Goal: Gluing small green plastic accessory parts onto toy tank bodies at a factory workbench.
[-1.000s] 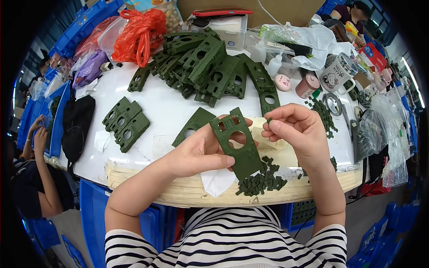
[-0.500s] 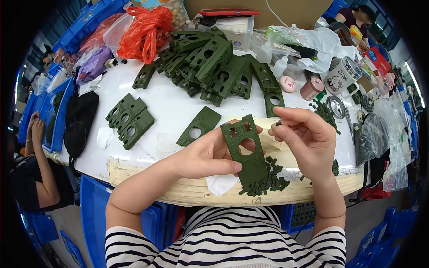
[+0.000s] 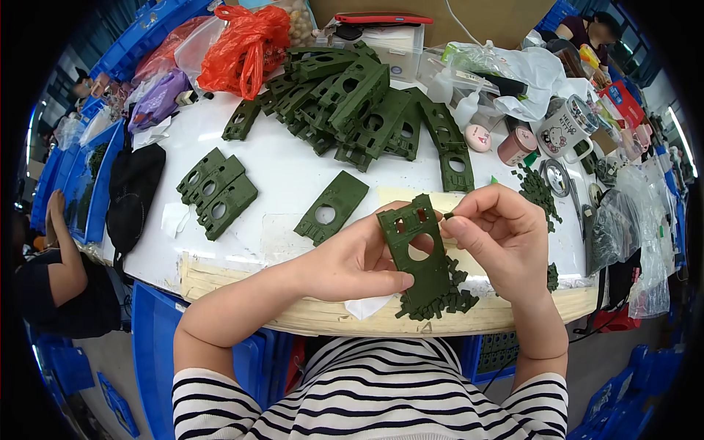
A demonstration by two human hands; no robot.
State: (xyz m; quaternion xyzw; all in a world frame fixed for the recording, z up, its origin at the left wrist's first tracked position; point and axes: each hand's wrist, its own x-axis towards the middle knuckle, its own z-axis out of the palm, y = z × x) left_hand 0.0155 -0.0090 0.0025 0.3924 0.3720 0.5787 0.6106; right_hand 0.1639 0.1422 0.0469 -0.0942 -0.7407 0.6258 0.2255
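My left hand (image 3: 352, 268) holds a flat dark green plastic hull-like part (image 3: 427, 282), thumb on its face and fingers behind. The part has a large round hole and two small square openings near its far end. Between thumb and index finger, my right hand (image 3: 506, 238) pinches a tiny dark green piece (image 3: 449, 215), close beside the part's far right edge; contact cannot be made out. Below the part, many small green pieces (image 3: 460, 299) lie loose at the table edge. A similar green part (image 3: 343, 196) rests flat beyond my left hand.
A large heap of green parts (image 3: 352, 103) covers the table's far middle, with a smaller group (image 3: 233, 192) at left. More tiny pieces (image 3: 539, 192) lie at right, near a mug (image 3: 561, 132) and pink tin (image 3: 518, 145). A black bag (image 3: 136, 194) hangs at the left edge.
My right hand has brought the tiny piece down and nearer the held part's far end. The held part has shifted slightly right and turned a little in my left hand.
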